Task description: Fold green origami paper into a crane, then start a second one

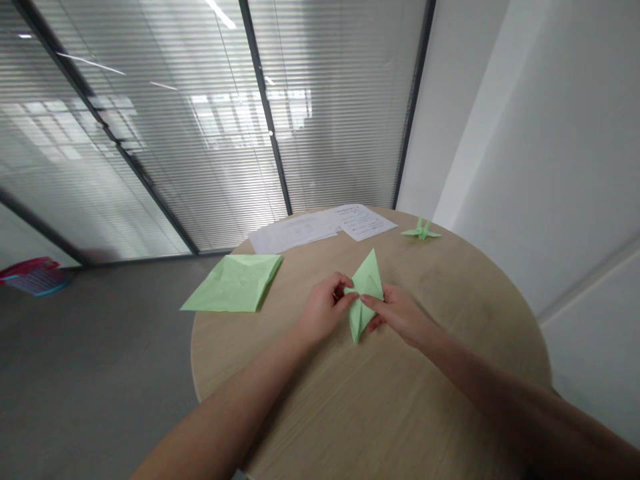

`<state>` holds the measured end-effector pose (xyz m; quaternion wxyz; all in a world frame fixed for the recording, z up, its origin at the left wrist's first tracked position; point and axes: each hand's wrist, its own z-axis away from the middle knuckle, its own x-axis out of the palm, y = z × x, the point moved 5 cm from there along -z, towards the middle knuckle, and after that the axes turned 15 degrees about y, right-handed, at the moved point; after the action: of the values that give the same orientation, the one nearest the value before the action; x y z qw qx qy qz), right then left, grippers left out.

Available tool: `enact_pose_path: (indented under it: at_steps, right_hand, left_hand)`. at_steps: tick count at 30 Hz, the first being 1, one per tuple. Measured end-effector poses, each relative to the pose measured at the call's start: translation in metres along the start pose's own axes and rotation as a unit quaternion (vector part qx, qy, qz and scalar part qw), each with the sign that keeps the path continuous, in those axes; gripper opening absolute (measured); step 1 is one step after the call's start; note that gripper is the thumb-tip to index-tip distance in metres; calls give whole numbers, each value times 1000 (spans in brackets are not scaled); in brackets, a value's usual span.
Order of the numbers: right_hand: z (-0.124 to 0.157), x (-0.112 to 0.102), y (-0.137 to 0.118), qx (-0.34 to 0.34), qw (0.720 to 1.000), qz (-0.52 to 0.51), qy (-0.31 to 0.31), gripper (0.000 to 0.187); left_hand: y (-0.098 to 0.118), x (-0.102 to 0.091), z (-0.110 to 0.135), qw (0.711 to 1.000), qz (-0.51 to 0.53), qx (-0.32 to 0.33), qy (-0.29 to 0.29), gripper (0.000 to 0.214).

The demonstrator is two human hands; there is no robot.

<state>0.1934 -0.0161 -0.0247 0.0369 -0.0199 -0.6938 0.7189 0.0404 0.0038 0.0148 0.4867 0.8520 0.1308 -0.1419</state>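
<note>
A half-folded piece of light green paper (367,280), shaped like a long diamond, lies at the middle of a round wooden table (450,347). My left hand (324,308) pinches its left edge with thumb and fingers. My right hand (400,315) pinches its right side, the thumb pressing on the middle crease. Both hands are closed on the paper.
A stack of flat green paper sheets (234,284) lies at the table's left edge. White printed sheets (320,227) sit at the far edge. A finished green paper crane (421,231) stands at the far right. Glass walls with blinds stand behind, and a red basket (33,275) is on the floor.
</note>
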Motion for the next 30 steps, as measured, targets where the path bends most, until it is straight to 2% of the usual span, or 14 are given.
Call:
enact_pose_path:
  at_steps: [2, 5, 8, 11, 14, 17, 24, 26, 28, 30]
  right_hand:
    - [0, 0, 0, -2, 1000, -1, 4, 31]
    - [0, -2, -3, -7, 999, -22, 30, 29]
    - [-3, -6, -6, -6, 996, -46, 74, 26]
    - [-6, -12, -6, -13, 993, -50, 108, 22]
    - [-8, -15, -5, -23, 991, -34, 129, 19]
    - [-8, -15, -4, -22, 990, -32, 135, 17]
    - [-7, -17, -9, -4, 986, -94, 141, 21]
    - [-9, -20, -9, -1, 981, -119, 150, 24]
    - [-11, -21, -8, -3, 977, -145, 155, 28]
    - [-12, -21, -7, -3, 974, -169, 151, 30]
  left_hand:
    - [-2, 1, 0, 999, 44, -17, 3, 18]
    - [-7, 5, 0, 991, 107, -79, -8, 27]
    - [-14, 9, 3, 987, 82, -126, -47, 29]
    - [-15, 15, 8, 988, 35, -110, -100, 30]
    - [-18, 23, 14, 983, 29, -109, -146, 23]
    - [-22, 29, 18, 970, 66, -150, -181, 21]
    - [-16, 31, 20, 927, 197, -252, -198, 41]
    - [-12, 27, 19, 937, 190, -234, -177, 45]
    - [-9, 21, 16, 966, 143, -176, -124, 51]
    - [-6, 15, 14, 989, 71, -107, -68, 47]
